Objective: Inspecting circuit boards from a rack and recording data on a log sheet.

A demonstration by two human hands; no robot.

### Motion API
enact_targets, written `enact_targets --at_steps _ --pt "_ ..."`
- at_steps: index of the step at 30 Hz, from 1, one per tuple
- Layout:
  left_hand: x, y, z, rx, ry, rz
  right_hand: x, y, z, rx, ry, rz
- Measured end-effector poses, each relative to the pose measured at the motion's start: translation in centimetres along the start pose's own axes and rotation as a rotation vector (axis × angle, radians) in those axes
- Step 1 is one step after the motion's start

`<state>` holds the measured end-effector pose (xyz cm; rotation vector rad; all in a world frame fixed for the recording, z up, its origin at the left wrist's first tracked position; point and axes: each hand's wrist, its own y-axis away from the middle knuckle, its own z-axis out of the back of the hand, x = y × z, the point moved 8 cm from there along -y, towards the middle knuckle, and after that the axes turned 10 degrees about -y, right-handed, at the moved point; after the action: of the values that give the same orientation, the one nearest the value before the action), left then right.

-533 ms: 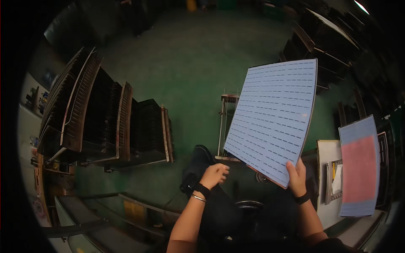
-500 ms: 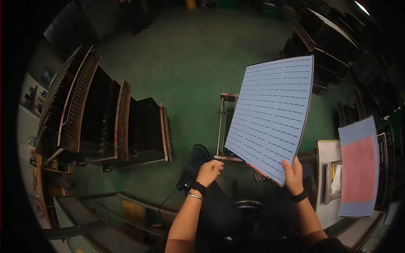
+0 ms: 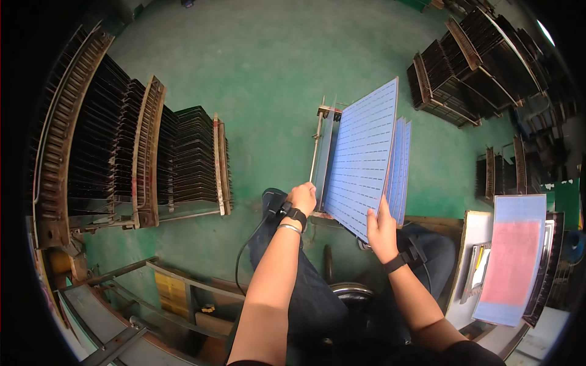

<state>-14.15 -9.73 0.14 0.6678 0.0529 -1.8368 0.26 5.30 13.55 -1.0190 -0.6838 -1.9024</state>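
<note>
Green painted floor (image 3: 262,85) is stretching out all around this person, and dark slatted racks with rusty uprights (image 3: 148,152) are crowding the left side. More dark racks with brownish end bars (image 3: 463,44) are sitting over at the upper right.

So, the main thing: a big, thin, four-sided light blue panel with rows of short dark dashes (image 3: 361,160). It's looking flat and stiff, with a narrow brownish edge showing down its right side, and it's standing tilted rather than lying flat. A couple more blue panels with similar markings (image 3: 401,168) are peeking out just behind it on the right.

As for where it is, it's standing in front of the person, rising up and away from the right hand (image 3: 382,230). That hand is gripping it near the lower right corner, thumb pressing on the dashed face, fingers going behind. Its left side is overlapping a narrow pale metal frame (image 3: 318,141); can't tell if it's actually slotting in.

Left hand (image 3: 302,199) is curling loosely beside the panel's lower left, right at the frame's near end. I can't tell if it's gripping the metal or just resting there.

Off to the right, a blue sheet with a pinkish-red block (image 3: 514,256) is lying apart.
</note>
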Motion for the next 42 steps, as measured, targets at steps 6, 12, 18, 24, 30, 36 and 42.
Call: enact_targets --at_steps 6,12,18,24,30,36,42 --pt "-1.8 -1.9 -2.0 0.017 0.015 -0.031 0.2 -4.4 -0.6 -0.049 0.035 0.139" --pt "-2.3 -2.6 -4.5 0.090 0.090 0.012 -3.5 -7.4 -7.4 0.112 0.127 0.078" --pt "-1.5 -2.8 -7.6 0.220 0.031 0.029 -4.6 -3.1 -7.1 0.342 -0.153 -0.101" --pt "-1.8 -1.8 -4.0 0.081 0.064 -0.088 -7.6 3.4 -3.6 0.451 -0.082 -0.192" --pt "-9.0 7.8 16.4 -0.075 0.424 -0.321 -11.0 6.5 3.4 0.272 -0.224 -0.206" --pt "-5.1 18.8 25.2 0.088 1.252 -0.240 -7.3 4.7 9.9 0.101 -0.815 -0.314" --pt "-4.6 24.8 19.1 0.190 1.412 -0.229 1.7 3.9 16.4 0.254 -1.556 -0.033"
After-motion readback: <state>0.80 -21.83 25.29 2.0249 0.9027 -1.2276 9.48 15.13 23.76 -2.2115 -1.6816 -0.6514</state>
